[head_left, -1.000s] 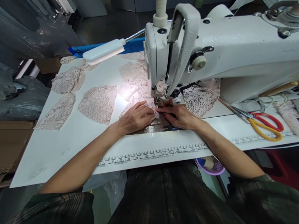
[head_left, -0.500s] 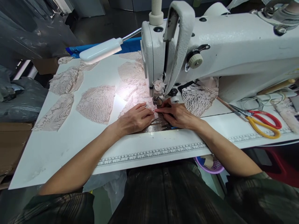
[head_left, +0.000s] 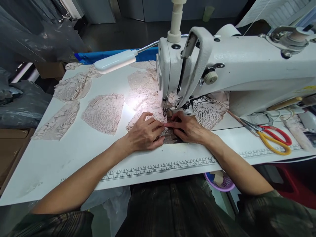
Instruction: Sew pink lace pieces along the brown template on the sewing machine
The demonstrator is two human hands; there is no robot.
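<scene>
Both my hands rest on a pale pink lace piece [head_left: 144, 110] lying under the presser foot [head_left: 168, 113] of a white sewing machine [head_left: 247, 69]. My left hand [head_left: 145, 133] lies flat on the lace, fingers pressed together and curled slightly. My right hand [head_left: 189, 126] presses the lace from the right, its fingertips meeting the left hand's just in front of the needle. More of the lace [head_left: 209, 110] spreads out behind the foot on the right.
Several loose lace pieces [head_left: 103, 112] lie on the white table [head_left: 74, 151] to the left. A white gooseneck lamp [head_left: 115, 61] shines on the work. Red and yellow scissors [head_left: 274, 138] lie at the right. A printed ruler [head_left: 160, 166] runs along the front edge. A purple basket [head_left: 219, 181] hangs below.
The view has tilted up and shifted, so the machine sits lower in the picture. Both hands stay on the lace at the presser foot, drawn slightly nearer to me.
</scene>
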